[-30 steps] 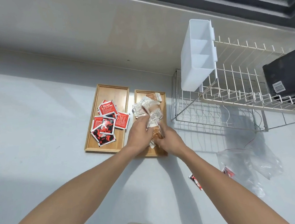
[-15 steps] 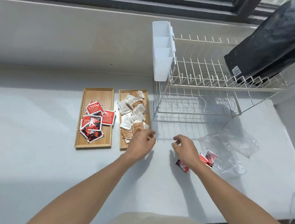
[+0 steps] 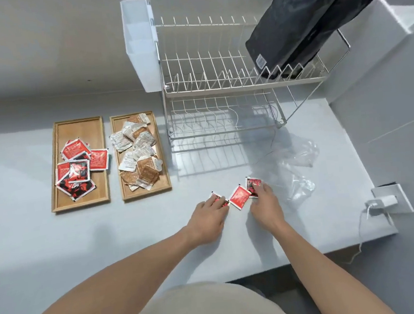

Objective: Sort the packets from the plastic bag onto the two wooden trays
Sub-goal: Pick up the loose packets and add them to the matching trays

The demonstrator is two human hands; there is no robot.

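Nearest the camera, both forearms reached forward over the pale grey counter [image 3: 58, 245]. The left hand [image 3: 207, 218] lay palm down with its fingers extended, the fingertips pressing on a red packet [image 3: 217, 198] that lay flat on the counter. The right hand [image 3: 265, 205] also lay palm down; its fingers touched a second red-and-black packet [image 3: 252, 185], and whether they pinched it or merely rested on it could not be told. A third red packet [image 3: 239, 197] lay on the counter between the two hands, touched by neither as far as could be seen. Just beyond the right hand lay the crumpled clear plastic bag [image 3: 294, 166]. At the counter's right edge sat a white wall socket [image 3: 402, 197] with a white charger [image 3: 382, 202] plugged in.

Farther left stood two wooden trays side by side. The left tray [image 3: 78, 126] held a pile of red packets [image 3: 76, 168]; the right tray [image 3: 161, 160] held white and brown packets [image 3: 138, 153]. Behind the bag stood a two-tier wire dish rack [image 3: 220, 88], with a white plastic cutlery holder [image 3: 141, 50] on its left end and a black bag [image 3: 301, 18] on its upper tier.
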